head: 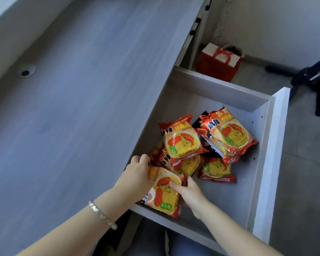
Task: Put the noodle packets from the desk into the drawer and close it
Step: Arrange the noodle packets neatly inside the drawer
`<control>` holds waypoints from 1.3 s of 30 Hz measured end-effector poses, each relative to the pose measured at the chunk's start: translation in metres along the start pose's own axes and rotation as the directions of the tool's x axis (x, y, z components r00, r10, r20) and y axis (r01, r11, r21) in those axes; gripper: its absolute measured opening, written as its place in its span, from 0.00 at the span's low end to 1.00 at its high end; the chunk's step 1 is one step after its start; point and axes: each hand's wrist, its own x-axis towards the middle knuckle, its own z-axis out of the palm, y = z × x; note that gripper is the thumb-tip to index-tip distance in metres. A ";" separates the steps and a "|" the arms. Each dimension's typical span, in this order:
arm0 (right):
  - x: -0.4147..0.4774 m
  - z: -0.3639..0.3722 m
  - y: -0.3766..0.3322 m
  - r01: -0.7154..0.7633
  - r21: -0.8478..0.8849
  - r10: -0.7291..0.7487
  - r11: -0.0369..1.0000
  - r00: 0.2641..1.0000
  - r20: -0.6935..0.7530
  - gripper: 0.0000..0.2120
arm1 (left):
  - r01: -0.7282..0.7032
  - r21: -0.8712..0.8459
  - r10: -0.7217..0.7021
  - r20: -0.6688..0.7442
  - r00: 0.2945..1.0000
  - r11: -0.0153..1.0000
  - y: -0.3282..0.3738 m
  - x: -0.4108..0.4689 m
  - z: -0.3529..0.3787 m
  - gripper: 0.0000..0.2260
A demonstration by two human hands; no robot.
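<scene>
Packet (pixel 163 193) is held between both hands over the near left corner of the open drawer (pixel 262 130), its lower edge overlapping the near drawer wall. Left hand (pixel 137 172) grips the top left edge, with fingers curled over the far side; right hand (pixel 187 191) pinches the right edge, thumb lying across the printed face. Holding it at two opposite edges keeps the slack wrapper flat and lets it be steered into the free floor space rather than dropped onto the pile. Other packets (pixel 181 141) already lie in the drawer in a loose, overlapping heap toward the left and centre, and the right side and near right floor are bare, so room remains. Tabletop (pixel 72 89) shows no packets in the visible part; this one is judged to be among the last, though the area outside the view cannot be checked. Drawer stands fully pulled out, its white front panel at the right. Closing is not yet possible: the held packet sits across the wall and should be lowered below the rim first to avoid jamming.
</scene>
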 end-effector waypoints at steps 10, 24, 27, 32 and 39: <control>0.044 0.070 -0.004 -0.002 -0.362 -0.086 0.932 0.970 -0.227 0.23 | 0.083 0.014 -0.084 0.017 0.996 0.996 -0.020 0.009 0.024 0.24; 0.039 -0.021 -0.015 -0.195 -0.212 0.118 0.958 0.937 -0.329 0.24 | 0.023 0.351 -0.070 0.120 0.990 0.936 -0.026 0.061 0.065 0.25; 0.048 -0.031 -0.018 -0.140 -0.107 0.078 0.984 0.891 -0.448 0.32 | 0.028 0.419 -0.092 0.134 0.987 0.908 -0.025 0.063 0.066 0.24; 0.058 -0.025 -0.023 -0.133 0.246 0.204 0.960 0.936 -0.287 0.35 | 0.102 0.102 -0.113 0.114 0.987 0.990 -0.014 0.066 0.052 0.21; 0.030 -0.041 -0.053 -0.115 0.484 0.192 0.868 0.975 -0.112 0.16 | 0.119 -0.600 -0.224 -0.104 0.969 0.791 0.011 0.058 0.020 0.24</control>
